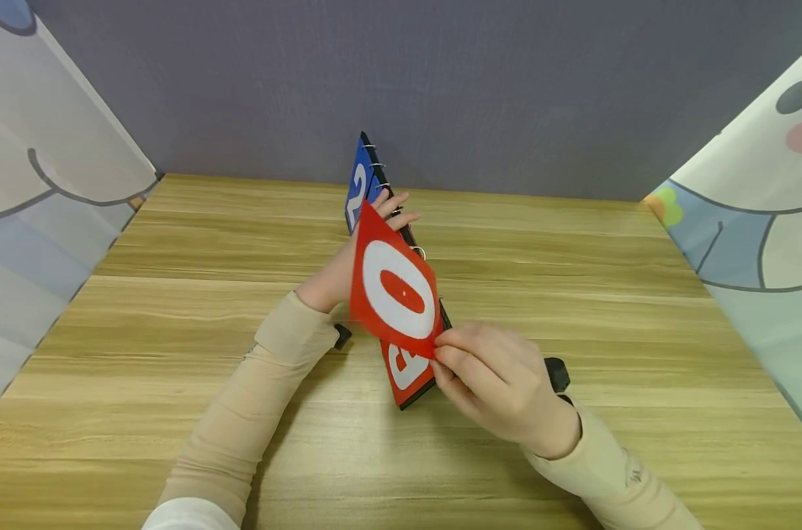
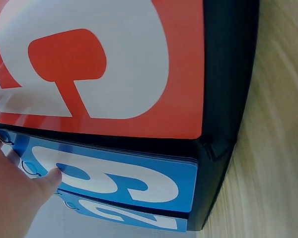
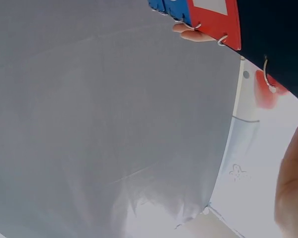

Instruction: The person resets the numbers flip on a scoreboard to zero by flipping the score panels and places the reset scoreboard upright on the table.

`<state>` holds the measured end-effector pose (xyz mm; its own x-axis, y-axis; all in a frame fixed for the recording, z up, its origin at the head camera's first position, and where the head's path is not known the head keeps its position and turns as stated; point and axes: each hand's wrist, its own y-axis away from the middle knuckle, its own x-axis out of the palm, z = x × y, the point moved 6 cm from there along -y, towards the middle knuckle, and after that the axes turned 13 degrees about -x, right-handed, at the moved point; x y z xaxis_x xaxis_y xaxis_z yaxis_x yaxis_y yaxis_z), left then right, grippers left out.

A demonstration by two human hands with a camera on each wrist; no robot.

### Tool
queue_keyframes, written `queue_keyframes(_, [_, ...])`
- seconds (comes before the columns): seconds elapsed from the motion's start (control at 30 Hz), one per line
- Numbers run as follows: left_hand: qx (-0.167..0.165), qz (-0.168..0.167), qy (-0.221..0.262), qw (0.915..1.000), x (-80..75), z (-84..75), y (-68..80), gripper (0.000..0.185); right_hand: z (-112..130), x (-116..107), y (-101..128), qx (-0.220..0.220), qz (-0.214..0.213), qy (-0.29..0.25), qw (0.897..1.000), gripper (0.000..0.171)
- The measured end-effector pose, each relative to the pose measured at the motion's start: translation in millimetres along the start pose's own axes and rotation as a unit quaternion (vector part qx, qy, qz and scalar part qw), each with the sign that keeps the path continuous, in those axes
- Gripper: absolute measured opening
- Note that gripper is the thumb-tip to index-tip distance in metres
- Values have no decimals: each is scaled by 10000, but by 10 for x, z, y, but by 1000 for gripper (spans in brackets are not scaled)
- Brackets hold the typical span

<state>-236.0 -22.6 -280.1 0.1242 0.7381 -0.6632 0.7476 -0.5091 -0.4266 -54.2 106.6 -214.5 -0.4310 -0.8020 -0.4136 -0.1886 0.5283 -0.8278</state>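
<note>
Wooden table [image 1: 573, 294]; right hand [image 1: 500, 383] pinches red "0" card [image 1: 396, 288]; left hand [image 1: 355, 258] steadies scoreboard [image 1: 410, 372], blue "2"

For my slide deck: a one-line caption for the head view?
Right hand pinches a red "0" card on a flip scoreboard steadied by the left hand.

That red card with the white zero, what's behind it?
Behind the red card with the white zero lies another red number card on the black flip scoreboard; its digit is mostly covered. The right hand pinches the zero card's corner.
</note>
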Motion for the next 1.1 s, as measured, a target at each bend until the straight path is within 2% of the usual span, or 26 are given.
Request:
queue_keyframes(0.13, [31,-35,4,10000,-24,-29,16,62,36,32,-10,-451,310,-76,9985,16])
queue_keyframes(0.2, [-168,118,123,9997,-25,-37,32,68,44,46,-15,-584,490,-130,9970,17])
queue_keyframes(0.37, [-251,223,86,9994,-23,-48,34,65,43,55,-6,-715,991,-239,9922,16])
queue_keyframes(0.53, [-257,239,69,9994,-18,-38,37,64,19,81,47,-623,1700,-388,9827,16])
queue_keyframes(0.7, [-263,266,72,9993,-15,-36,41,63,-12,112,108,-319,2292,-666,9706,21])
queue_keyframes(0.83, [-222,239,52,9995,-13,-33,40,61,-36,137,141,-68,2619,-879,9611,23])
queue_keyframes(0.93, [-229,231,54,9995,-14,-24,39,62,-60,118,133,109,2385,-1242,9631,23])
queue_keyframes(1.1, [-301,278,41,9992,-13,-28,39,65,-162,3,98,411,1364,-1866,9721,21])
